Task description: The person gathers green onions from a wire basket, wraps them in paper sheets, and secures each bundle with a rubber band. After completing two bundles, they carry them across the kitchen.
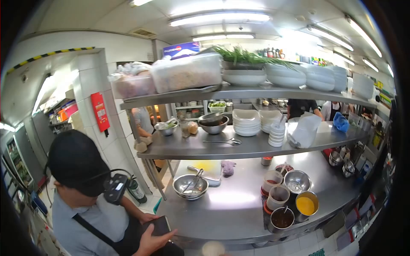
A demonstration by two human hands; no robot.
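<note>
Neither of my own hands can be made out. A pale rounded shape (213, 248) shows at the bottom edge, too blurred to name. In front of me stands a steel counter (230, 222). On it a steel bowl (190, 187) holds tongs (197, 180). Behind it lies a white cutting board (209, 173) with yellow on it, beside a purple cloth (228, 168). To the right are a pot of yellow liquid (306, 205), a pot of dark sauce (282, 218), a steel bowl (297, 181) and clear tubs (278, 194).
At left a co-worker in a black cap (74, 158) holds a phone (160, 226) in both hands. Two steel shelves (192, 147) span the counter, loaded with white plates (246, 121), bowls and plastic tubs (186, 72). A fire extinguisher (136, 190) stands by the wall.
</note>
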